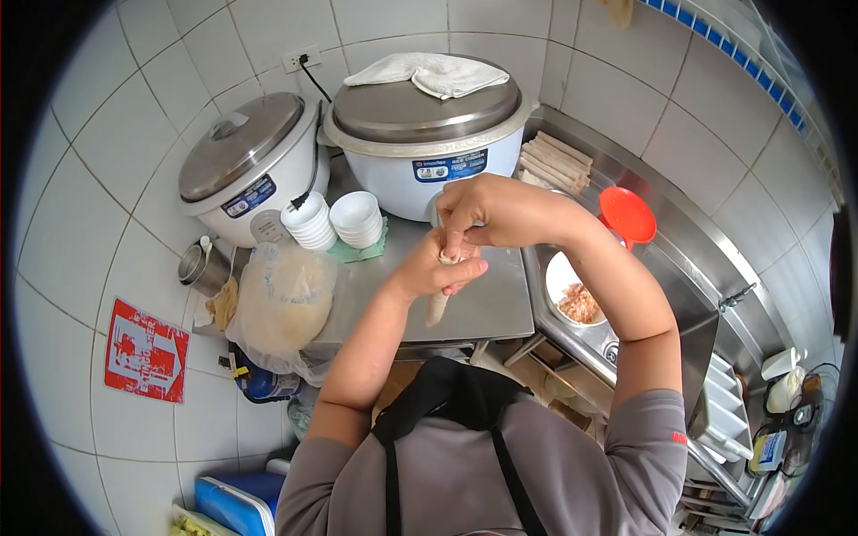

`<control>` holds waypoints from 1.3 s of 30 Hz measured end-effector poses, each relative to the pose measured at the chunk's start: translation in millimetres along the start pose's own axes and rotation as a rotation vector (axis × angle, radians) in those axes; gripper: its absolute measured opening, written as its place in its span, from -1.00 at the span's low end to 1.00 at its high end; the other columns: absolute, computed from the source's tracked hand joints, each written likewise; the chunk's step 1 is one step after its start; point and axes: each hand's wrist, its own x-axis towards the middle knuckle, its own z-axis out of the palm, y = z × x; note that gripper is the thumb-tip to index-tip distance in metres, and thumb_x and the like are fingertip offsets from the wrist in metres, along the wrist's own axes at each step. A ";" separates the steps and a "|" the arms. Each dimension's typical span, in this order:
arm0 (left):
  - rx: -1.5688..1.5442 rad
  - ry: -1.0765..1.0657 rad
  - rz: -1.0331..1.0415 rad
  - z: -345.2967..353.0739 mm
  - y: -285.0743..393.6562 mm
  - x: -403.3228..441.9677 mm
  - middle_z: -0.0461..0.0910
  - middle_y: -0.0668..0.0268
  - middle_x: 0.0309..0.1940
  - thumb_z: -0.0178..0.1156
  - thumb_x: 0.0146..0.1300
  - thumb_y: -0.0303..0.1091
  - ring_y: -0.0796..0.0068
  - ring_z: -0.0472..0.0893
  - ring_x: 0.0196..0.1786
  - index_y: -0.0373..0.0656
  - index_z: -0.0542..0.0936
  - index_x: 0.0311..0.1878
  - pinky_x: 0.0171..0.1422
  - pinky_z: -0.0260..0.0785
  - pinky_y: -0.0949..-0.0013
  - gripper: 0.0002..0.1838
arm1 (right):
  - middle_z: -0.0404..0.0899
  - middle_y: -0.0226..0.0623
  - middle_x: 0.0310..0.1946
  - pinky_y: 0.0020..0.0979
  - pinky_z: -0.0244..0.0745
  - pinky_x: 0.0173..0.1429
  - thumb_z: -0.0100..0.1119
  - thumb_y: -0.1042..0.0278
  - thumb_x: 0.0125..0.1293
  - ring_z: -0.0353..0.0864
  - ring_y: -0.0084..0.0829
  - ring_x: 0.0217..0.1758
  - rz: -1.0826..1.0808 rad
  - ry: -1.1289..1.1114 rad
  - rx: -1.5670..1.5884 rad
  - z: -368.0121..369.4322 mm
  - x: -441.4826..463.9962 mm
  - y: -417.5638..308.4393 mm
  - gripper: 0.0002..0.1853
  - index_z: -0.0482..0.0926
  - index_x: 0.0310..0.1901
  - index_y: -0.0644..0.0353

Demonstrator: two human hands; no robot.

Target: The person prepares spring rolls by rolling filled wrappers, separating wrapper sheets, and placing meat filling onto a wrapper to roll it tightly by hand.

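My left hand (431,271) is wrapped around a pale uncooked spring roll (436,310), whose lower end sticks out below my fist, above the steel table. From above, my right hand (471,213) bends down with its fingers closed at the roll's top end. What those fingertips pinch is partly hidden. To the right, a white bowl (558,279) holds a pinkish shredded filling (579,304). Several similar pale rolls (556,161) lie stacked at the back right, beside the large cooker.
A large rice cooker (424,165) with a white cloth (429,73) on its lid stands behind; a smaller cooker (246,170) is left. Stacked white cups (356,219), a plastic bag (286,295) and a metal canister (205,268) line the left side. A red plastic item (627,214) sits right.
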 end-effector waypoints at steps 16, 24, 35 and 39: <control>0.477 0.715 0.307 -12.0 2.1 6.7 0.43 0.42 -0.65 0.13 0.07 -0.55 0.75 0.38 -0.56 -0.20 0.39 -0.56 -0.53 0.22 0.55 -0.85 | 0.59 -0.38 -0.25 -0.30 0.39 -0.02 0.26 0.42 -0.01 0.45 -0.28 -0.07 0.062 0.481 -0.436 40.2 2.7 -24.1 -0.74 0.65 -0.20 0.16; 0.449 0.873 0.384 -9.4 -9.9 8.2 0.41 0.46 -0.67 0.20 0.05 -0.56 0.75 0.27 -0.54 -0.22 0.35 -0.57 -0.49 0.18 0.56 -0.79 | 0.42 -0.25 -0.14 -0.21 0.19 0.13 0.25 0.24 0.00 0.33 -0.21 0.02 0.122 0.576 -0.414 51.4 5.5 -27.5 -0.74 0.64 -0.29 0.21; 0.565 0.826 0.441 -18.1 -22.6 11.2 0.28 0.52 -0.67 0.13 0.03 -0.58 0.77 0.22 -0.53 -0.15 0.26 -0.60 -0.48 0.11 0.62 -0.75 | 0.32 -0.19 -0.13 -0.26 0.17 0.12 0.30 -0.12 0.03 0.25 -0.24 0.00 0.084 0.582 -0.234 67.7 10.5 20.8 -0.51 0.59 -0.30 0.23; 0.317 0.856 0.217 -16.9 -7.4 7.4 0.35 0.46 -0.70 0.20 0.10 -0.55 0.72 0.34 -0.59 -0.17 0.31 -0.60 -0.50 0.19 0.58 -0.72 | 0.33 -0.25 -0.04 -0.30 0.17 0.20 0.30 -0.04 0.08 0.24 -0.33 0.13 0.094 0.892 0.537 93.1 0.6 48.9 -0.41 0.49 0.07 0.18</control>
